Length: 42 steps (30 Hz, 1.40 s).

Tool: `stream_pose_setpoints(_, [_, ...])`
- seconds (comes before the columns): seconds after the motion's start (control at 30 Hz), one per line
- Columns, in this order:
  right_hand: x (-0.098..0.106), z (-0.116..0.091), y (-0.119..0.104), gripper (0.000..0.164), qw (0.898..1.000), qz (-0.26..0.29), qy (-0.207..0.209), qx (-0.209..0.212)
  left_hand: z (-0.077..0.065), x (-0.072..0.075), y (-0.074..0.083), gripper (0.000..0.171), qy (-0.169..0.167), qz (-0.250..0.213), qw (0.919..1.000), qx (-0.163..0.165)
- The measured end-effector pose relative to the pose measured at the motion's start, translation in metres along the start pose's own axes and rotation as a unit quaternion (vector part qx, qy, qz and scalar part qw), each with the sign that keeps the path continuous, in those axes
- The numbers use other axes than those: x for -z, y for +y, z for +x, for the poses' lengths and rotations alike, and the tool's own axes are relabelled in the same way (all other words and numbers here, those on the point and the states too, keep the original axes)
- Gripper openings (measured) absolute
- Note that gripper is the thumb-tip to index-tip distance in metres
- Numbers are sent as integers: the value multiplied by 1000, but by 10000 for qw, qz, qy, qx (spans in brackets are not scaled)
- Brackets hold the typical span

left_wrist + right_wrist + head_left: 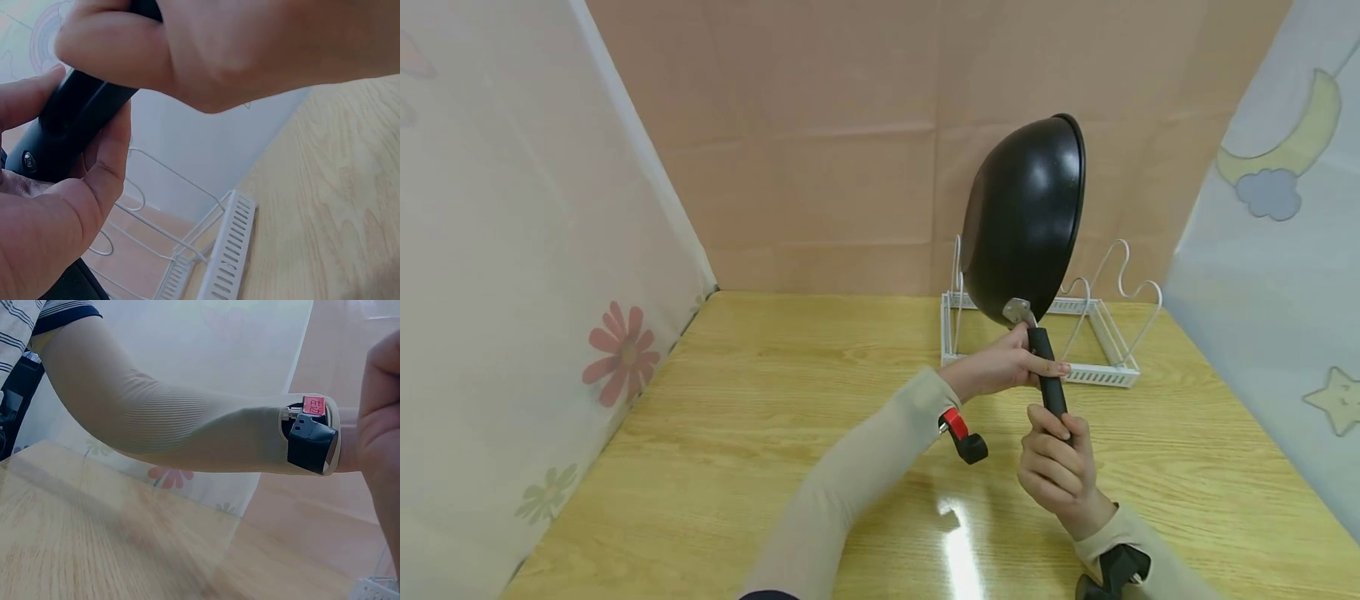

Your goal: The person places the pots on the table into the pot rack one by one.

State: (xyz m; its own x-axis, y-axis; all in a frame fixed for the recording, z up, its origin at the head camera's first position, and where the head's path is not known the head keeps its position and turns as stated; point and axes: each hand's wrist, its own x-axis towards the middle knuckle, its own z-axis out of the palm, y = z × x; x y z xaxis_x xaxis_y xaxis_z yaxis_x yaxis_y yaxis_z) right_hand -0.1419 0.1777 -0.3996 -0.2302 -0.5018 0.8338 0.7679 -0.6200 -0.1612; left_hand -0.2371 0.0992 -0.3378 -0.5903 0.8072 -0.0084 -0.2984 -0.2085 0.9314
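Note:
A black wok [1026, 217] is held up on its side above the table, its dark outer surface facing left and its rim to the right. My left hand [996, 364] grips the upper part of its black handle [1054, 398], close to the metal bracket [1018, 312]. Lower down, my right hand [1060, 467] is wrapped around the handle's end. In the left wrist view, the left thumb and fingers [103, 165] lie on both sides of the handle. The right wrist view shows only part of the right hand [384, 425] at its edge; the wok is out of that view.
Behind and below the wok, a white wire rack [1101, 375] with curved dividers stands near the back of the wooden table [790, 350]. Patterned sheets hang at left and right, and a plain tan sheet [820, 167] covers the back.

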Motion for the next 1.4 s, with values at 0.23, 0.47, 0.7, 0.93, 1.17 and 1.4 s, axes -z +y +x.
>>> stream_pose_setpoints(0.23, [-1, -9, 1, 30, 9997, 101, 220, 50, 7, 6, -16, 24, -68, -91, 9999, 87])
stream_pose_setpoints(0.47, [-1, -19, 4, 30, 9990, 128, 413, 82, 8, 10, -27, 26, -65, -185, 9996, 190])
stream_pose_setpoints(0.7, [-1, -30, 4, 31, 9976, -87, 680, 102, 7, 12, -34, 28, 63, -208, 9995, 247])
stream_pose_setpoints(0.93, [1, -46, 5, 33, 9943, -521, 931, -25, 4, 13, -46, 37, 414, -291, 9970, 578])
stream_pose_setpoints(1.17, [2, -55, 3, 33, 9900, -762, 1168, -227, 2, 14, -49, 37, 415, -193, 9969, 634])
stream_pose_setpoints(1.4, [-3, -59, 0, 34, 9816, -1077, 1504, -484, -1, 14, -50, 31, 345, -176, 9973, 622])
